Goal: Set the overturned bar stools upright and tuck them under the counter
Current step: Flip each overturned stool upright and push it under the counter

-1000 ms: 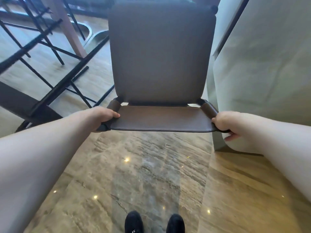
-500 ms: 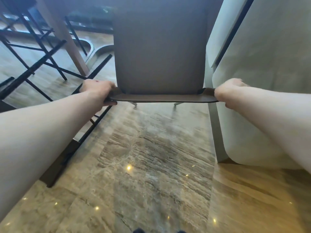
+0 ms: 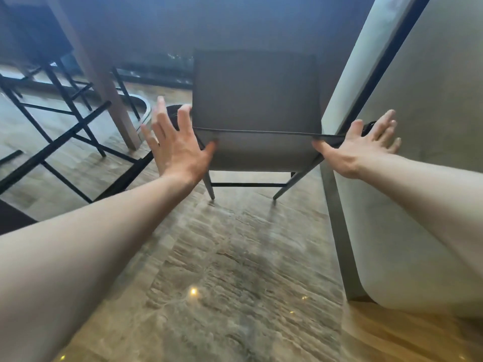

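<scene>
A brown bar stool (image 3: 256,105) stands upright on its dark metal legs in front of me, its seat reaching in under the counter (image 3: 235,19) overhead. My left hand (image 3: 175,145) has its fingers spread beside the backrest's left end, with the thumb touching the backrest. My right hand (image 3: 363,145) is spread the same way at the backrest's right end, thumb against it. Another stool (image 3: 60,142) with a black frame lies overturned on the floor to the left.
A pale counter side panel (image 3: 418,152) with a dark edge stands close on the right. A wooden post (image 3: 104,82) rises left of the stool. More black stool legs (image 3: 39,82) stand at the far left. The floor (image 3: 222,270) is glossy stone.
The stool has gone forward, farther under the counter. Both hands have let go of the backrest ends and now have their fingers spread.
</scene>
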Demonstrator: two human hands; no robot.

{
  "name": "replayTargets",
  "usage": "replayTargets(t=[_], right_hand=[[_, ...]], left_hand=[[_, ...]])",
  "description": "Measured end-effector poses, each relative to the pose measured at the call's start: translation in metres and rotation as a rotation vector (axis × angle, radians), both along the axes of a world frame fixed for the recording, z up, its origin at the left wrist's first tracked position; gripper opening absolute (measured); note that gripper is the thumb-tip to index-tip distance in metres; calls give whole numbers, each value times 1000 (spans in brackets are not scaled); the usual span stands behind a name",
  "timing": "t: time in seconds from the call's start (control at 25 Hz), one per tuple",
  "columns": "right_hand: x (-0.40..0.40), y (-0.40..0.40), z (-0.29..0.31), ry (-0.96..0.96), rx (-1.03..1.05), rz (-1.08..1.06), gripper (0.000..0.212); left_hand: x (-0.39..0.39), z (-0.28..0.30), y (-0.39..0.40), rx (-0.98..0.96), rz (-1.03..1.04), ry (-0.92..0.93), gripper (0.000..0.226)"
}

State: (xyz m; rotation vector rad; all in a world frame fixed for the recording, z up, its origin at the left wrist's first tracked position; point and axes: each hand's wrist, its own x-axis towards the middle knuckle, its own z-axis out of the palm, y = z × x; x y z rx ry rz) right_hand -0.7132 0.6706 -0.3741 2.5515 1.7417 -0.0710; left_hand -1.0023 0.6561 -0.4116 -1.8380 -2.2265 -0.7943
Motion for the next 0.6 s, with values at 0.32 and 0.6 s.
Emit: replayTargets(t=[0.32,0.6], right_hand=[[-24,64,10,-189,249,389,69],[-45,107,15,-234,165,368,100]], left_hand=[[3,15,74,-52,-212,458,93],[-7,29,120,-30,-302,395,84]])
